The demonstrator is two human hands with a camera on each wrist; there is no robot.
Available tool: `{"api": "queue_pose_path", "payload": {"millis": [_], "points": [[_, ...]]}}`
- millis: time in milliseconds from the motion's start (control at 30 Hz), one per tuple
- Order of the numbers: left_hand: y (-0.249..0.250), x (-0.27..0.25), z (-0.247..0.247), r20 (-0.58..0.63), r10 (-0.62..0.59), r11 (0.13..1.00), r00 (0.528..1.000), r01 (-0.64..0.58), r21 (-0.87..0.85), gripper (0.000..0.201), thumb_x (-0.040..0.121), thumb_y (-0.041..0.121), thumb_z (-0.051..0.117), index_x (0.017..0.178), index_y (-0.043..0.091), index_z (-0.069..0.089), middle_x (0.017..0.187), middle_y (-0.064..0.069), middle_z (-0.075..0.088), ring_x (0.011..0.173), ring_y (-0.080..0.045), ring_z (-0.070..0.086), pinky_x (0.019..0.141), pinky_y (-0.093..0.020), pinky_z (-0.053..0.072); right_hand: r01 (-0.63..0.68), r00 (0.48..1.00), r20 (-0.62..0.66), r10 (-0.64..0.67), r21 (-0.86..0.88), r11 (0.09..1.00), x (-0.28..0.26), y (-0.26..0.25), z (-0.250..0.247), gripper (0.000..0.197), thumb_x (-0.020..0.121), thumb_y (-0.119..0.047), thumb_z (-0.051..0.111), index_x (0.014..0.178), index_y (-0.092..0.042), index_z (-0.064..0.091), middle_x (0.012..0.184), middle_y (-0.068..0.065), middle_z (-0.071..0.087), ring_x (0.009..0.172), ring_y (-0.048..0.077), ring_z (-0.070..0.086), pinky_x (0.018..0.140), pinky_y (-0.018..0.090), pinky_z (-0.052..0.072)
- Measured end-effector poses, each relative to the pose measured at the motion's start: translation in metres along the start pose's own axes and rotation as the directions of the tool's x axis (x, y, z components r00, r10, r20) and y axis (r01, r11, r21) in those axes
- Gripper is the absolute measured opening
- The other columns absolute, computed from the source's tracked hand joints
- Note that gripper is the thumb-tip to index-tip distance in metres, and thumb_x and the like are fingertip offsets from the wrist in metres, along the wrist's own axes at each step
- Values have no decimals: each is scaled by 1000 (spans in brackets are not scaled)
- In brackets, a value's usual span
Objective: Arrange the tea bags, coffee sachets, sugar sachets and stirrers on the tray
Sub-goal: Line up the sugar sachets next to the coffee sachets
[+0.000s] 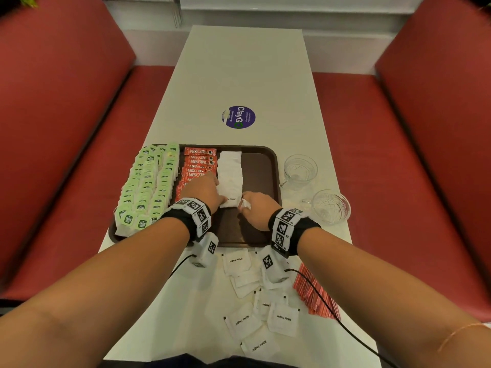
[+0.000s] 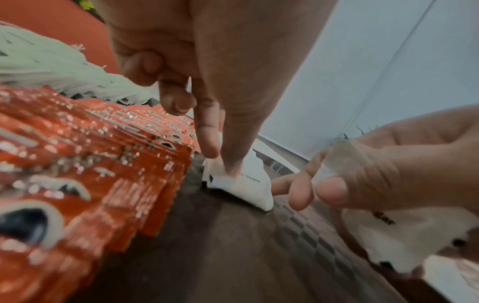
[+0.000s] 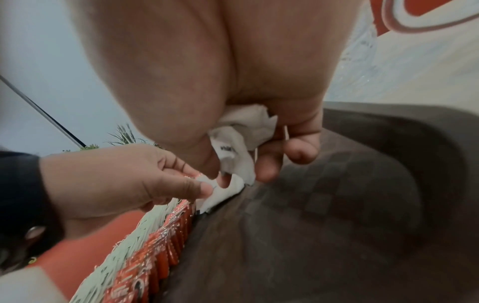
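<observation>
A brown tray (image 1: 261,166) holds rows of green tea bags (image 1: 148,181), red coffee sachets (image 1: 199,162) and a column of white sugar sachets (image 1: 229,168). My left hand (image 1: 204,189) reaches over the coffee sachets. It pinches the near left corner of the nearest sugar sachet (image 2: 249,184) between thumb and index finger. My right hand (image 1: 255,208) hovers at that sachet's right edge. A small bunch of sugar sachets (image 3: 241,143) is held in its curled fingers. More sugar sachets (image 1: 255,301) lie loose on the table in front of the tray. Red stirrers (image 1: 316,296) lie to their right.
Two clear glass cups (image 1: 300,168) (image 1: 330,207) stand just right of the tray. A purple round sticker (image 1: 238,117) marks the white table beyond it. The tray's right third (image 3: 337,205) is bare. Red benches flank the table.
</observation>
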State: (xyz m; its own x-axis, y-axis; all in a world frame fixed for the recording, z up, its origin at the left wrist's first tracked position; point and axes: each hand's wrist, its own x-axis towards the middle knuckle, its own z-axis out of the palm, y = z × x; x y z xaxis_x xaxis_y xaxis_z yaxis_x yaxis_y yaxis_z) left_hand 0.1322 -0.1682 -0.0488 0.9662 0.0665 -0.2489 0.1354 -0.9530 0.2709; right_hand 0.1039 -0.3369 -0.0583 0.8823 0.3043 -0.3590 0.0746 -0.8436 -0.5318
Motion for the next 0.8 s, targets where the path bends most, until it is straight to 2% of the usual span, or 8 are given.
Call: {"api": "queue_pose_path", "payload": {"millis": [133,300,533,667,733,800], "points": [[1,-3,3,-33,48,991,998,-44,123,51,78,48,78,114,21,52,100,-2,64,92,-25,64,82,-38,54,-6,1000,-16,6,5,1000,4,2,3,22,100,-24,49,112,-11,62,110,10,66,100,29,63,87,35,50],[8,-5,5,39,111,944,993,-118,309,42,76,54,77,104,24,64,96,0,68,92,-22,64,84,-37,53,-9,999,-39,10,20,1000,4,3,7,21,99,-25,50,113,-13,61,111,8,66,101,27,63,89,37,51],[11,2,1,51,169,917,984,-176,358,38,80,53,73,104,24,69,97,-1,69,94,-23,65,86,-38,54,-17,999,-36,18,49,999,2,5,6,25,101,-27,45,115,-13,61,111,9,67,101,28,63,91,40,52],[9,0,-2,14,204,928,979,-198,316,42,82,59,68,107,25,68,103,-1,68,99,-23,62,87,-40,53,-14,997,-71,18,56,998,-1,6,1,22,102,-25,48,109,-8,62,108,11,65,100,29,61,88,39,50],[7,-2,-4,-61,277,949,959,-263,176,37,87,55,63,106,24,68,104,1,67,99,-21,60,87,-39,52,-10,994,-107,21,98,995,-3,8,-1,20,100,-25,54,110,-10,60,106,9,64,98,27,61,85,38,50],[4,-5,-8,-85,377,924,922,-381,-39,25,93,46,59,102,25,70,99,5,67,93,-15,59,84,-35,50,8,989,-150,19,175,984,-6,7,-3,20,97,-27,60,112,-14,58,102,4,63,91,21,59,75,32,45]]}}
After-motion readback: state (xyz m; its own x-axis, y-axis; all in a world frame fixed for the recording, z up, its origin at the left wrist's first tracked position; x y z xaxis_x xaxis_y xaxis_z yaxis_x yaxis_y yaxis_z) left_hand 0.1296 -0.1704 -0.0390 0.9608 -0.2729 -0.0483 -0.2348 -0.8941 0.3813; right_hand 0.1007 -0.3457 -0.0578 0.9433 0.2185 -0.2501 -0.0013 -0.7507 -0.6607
